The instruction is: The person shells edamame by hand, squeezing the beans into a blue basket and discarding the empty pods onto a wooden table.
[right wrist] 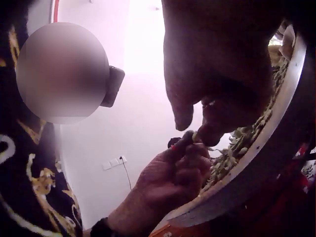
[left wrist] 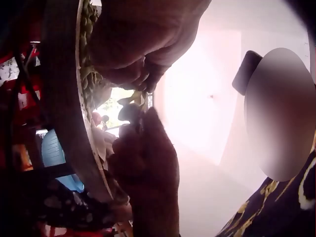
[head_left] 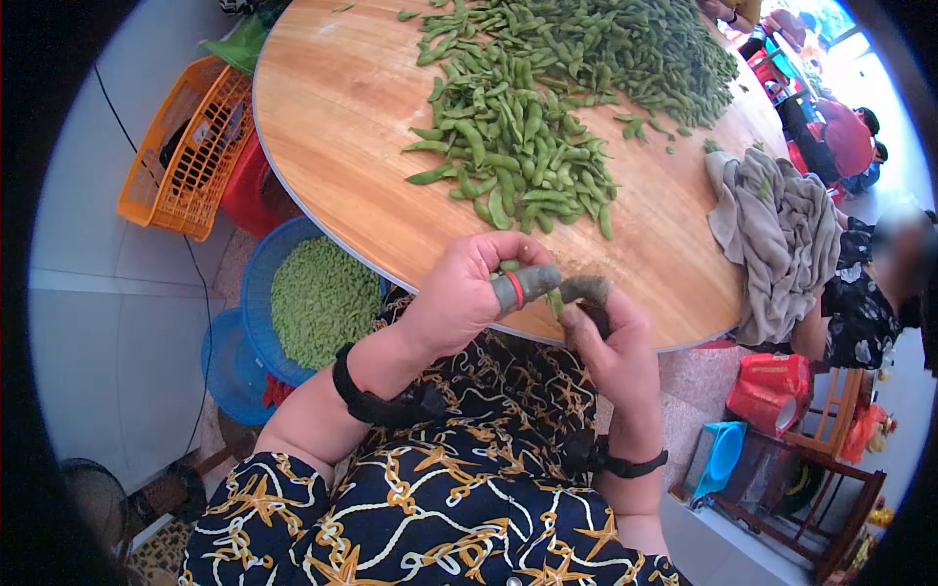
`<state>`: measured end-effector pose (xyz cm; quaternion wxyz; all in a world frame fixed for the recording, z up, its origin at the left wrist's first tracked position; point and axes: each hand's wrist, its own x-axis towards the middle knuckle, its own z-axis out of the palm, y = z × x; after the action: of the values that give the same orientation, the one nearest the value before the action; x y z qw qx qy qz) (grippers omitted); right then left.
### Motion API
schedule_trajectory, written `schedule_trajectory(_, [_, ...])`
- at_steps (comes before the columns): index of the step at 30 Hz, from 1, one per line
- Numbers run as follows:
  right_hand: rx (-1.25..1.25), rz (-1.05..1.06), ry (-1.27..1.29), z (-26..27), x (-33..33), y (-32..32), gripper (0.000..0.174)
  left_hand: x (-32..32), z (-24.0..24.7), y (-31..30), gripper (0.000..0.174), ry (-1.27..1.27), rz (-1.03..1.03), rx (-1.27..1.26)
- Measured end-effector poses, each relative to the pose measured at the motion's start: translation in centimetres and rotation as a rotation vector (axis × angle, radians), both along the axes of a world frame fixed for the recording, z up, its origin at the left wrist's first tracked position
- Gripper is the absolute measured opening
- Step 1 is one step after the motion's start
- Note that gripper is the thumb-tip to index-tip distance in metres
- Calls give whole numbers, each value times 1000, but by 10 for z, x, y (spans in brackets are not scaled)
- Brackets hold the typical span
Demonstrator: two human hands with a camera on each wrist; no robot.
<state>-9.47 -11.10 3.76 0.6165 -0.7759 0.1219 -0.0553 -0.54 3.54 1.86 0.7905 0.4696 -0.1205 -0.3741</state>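
The left hand [head_left: 457, 298] is pinching one end of a single green pod [head_left: 554, 302] between a thumb and forefinger sheathed in grey finger covers [head_left: 528, 284] (one is carrying a red band). The right hand [head_left: 611, 344] is gripping the other end with its own darkened fingertips. Both hands are closing on the same pod, which is sitting between them just off the near edge of the table [head_left: 332, 107], above the person's lap.

Judging from this, the step in hand is the splitting of that pod, and the seam looks to be only starting to part. The next move is calling for a firm thumb press along the seam while the other hand is steadying the shell. The beans would need aiming, since the blue basin [head_left: 256, 283] of shelled beans [head_left: 318, 298] is sitting low and well off to the left.

Farther out, the heap of unshelled pods [head_left: 518, 146] is lying across the tabletop within easy reach, and a grey cloth [head_left: 777, 234] is hanging over the right rim.
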Motion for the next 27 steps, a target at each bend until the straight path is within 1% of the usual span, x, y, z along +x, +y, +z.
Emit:
schedule_trajectory(1, [0, 0, -1, -2, -1, -2, 7, -1, -3, -1, 14, -11, -11, 9])
schedule_trajectory(2, [-69, 49, 4, -4, -2, -5, 7, -2, -5, -4, 14, -12, -12, 9])
schedule_trajectory(3, [-138, 98, 9, -4, -2, -7, 7, -5, -7, -9, 13, -317, 130, 92])
schedule_trajectory(4, [-138, 97, 8, -2, -2, -6, 7, -7, -8, -11, 13, -622, 272, 175])
schedule_trajectory(5, [-5, 64, 49, 2, -3, -4, 7, -8, -6, -9, 13, -623, 272, 175])
schedule_trajectory(6, [128, 30, 89, 4, -3, -3, 7, -8, -2, -5, 14, -791, 263, 242])
schedule_trajectory(7, [129, 29, 91, 3, -3, -2, 7, -9, -1, -2, 15, -958, 252, 310])
schedule_trajectory(10, [143, -29, 53, 1, -4, 0, 6, -10, -7, -4, 15, -985, 240, 287])
schedule_trajectory(11, [91, -32, -3, 1, -3, 2, 5, -11, -6, -5, 15, -985, 239, 287])
schedule_trajectory(12, [39, -34, -57, 1, -3, 3, 4, -14, -5, -5, 15, -720, 155, 236])
schedule_trajectory(13, [40, -34, -56, 0, -4, 2, 4, -16, -4, -4, 14, -454, 72, 184])
schedule_trajectory(14, [-12, 16, -48, -3, -4, -1, 4, -13, -5, -3, 14, -454, 73, 184])
schedule_trajectory(15, [-64, 65, -40, -5, -5, -4, 5, -7, -6, 0, 14, -311, -40, 174])
schedule_trajectory(16, [-63, 65, -39, -7, -6, -6, 5, -5, -8, 2, 14, -167, -152, 162])
schedule_trajectory(17, [-41, 107, -18, -8, -5, -9, 6, -5, -11, 4, 14, -166, -153, 162])
schedule_trajectory(19, [-19, 149, 1, -7, -5, -14, 7, -3, -15, 6, 14, 29, -201, 94])
schedule_trajectory(20, [102, 232, 10, -5, -4, -17, 8, -1, -13, 9, 14, 27, -199, 94])
schedule_trajectory(21, [225, 315, 20, -3, -3, -19, 9, 1, -6, 15, 11, 38, -155, 97])
schedule_trajectory(22, [205, 574, 46, 3, 1, -26, 10, 3, 0, 21, 9, 47, -112, 100])
schedule_trajectory(23, [182, 833, 75, 8, 5, -31, 11, 8, 6, 32, 10, -49, -48, 195])
schedule_trajectory(24, [61, 874, 77, 9, 8, -30, 12, 14, 10, 47, 11, -145, 18, 289])
schedule_trajectory(25, [63, 875, 76, 4, 11, -27, 12, 20, 11, 65, 11, -231, 48, 317])
schedule_trajectory(26, [-186, 557, 29, -4, 16, -22, 13, 26, 12, 85, 12, -318, 77, 344])
schedule_trajectory(27, [-424, 228, -17, -9, 21, -18, 13, 32, 13, 105, 13, -381, 55, 383])
